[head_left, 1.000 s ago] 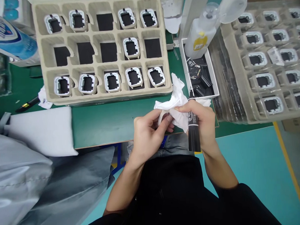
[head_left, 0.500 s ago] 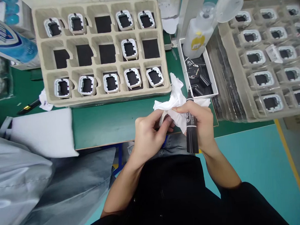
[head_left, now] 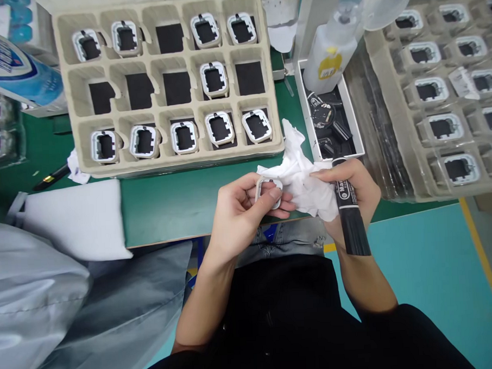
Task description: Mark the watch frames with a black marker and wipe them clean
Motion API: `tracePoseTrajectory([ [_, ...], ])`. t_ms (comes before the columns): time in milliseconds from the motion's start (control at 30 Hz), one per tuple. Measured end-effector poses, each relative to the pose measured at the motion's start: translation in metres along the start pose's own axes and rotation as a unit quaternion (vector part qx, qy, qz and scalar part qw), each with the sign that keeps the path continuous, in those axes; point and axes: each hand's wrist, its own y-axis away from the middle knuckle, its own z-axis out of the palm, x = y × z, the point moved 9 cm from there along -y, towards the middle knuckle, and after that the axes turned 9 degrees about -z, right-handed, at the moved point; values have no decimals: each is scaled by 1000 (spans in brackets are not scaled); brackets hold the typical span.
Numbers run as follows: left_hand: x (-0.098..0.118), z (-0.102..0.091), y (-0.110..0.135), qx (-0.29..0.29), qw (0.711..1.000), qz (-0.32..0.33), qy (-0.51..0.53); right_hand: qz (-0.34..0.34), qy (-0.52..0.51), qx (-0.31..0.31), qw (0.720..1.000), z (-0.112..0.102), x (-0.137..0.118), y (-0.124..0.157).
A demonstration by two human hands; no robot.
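My left hand (head_left: 241, 212) is closed round a small white frame part (head_left: 266, 190), held just above the near edge of the green table (head_left: 168, 193). A crumpled white cloth (head_left: 302, 174) is pinched in my right hand (head_left: 354, 193), which also grips a black marker (head_left: 349, 212) pointing down past the palm. The cloth touches the right side of the frame part. Behind my hands lies a beige pulp tray (head_left: 174, 163) whose pockets hold several more white frame parts (head_left: 219, 128); some pockets show only black inserts.
A white box of black parts (head_left: 331, 123) and a plastic bottle (head_left: 330, 55) stand right of the tray. Another tray of frame parts (head_left: 441, 94) lies at far right. White foam (head_left: 74, 219) and a person's grey sleeve (head_left: 35, 302) are at left.
My right hand has drawn the cloth and marker to the right, off the frame part. The white frame part now shows between my left fingers.
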Motion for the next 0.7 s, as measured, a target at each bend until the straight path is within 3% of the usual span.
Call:
tracePoseTrajectory([
  [300, 0, 1, -1, -22, 1000, -4, 4, 57, -27, -62, 996, 7, 10, 6],
  [433, 0, -1, 0, -19, 1000, 9, -17, 47, -18, -60, 997, 6, 8, 6],
  [700, 2, 0, 2, -22, 999, 25, -21, 74, -69, -114, 988, 20, 12, 9],
])
